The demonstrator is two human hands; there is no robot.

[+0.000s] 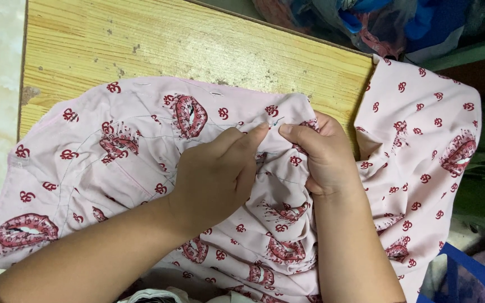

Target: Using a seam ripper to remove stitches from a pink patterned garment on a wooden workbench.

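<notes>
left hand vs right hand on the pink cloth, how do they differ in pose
The left hand lies knuckles-up over the pink printed cloth, thumb stretched toward the fold; the right hand is curled, bunching cloth in its fingers. The left forearm comes in slanted, the right nearly straight up. Both thumbs meet at one spot on the cloth.
</notes>
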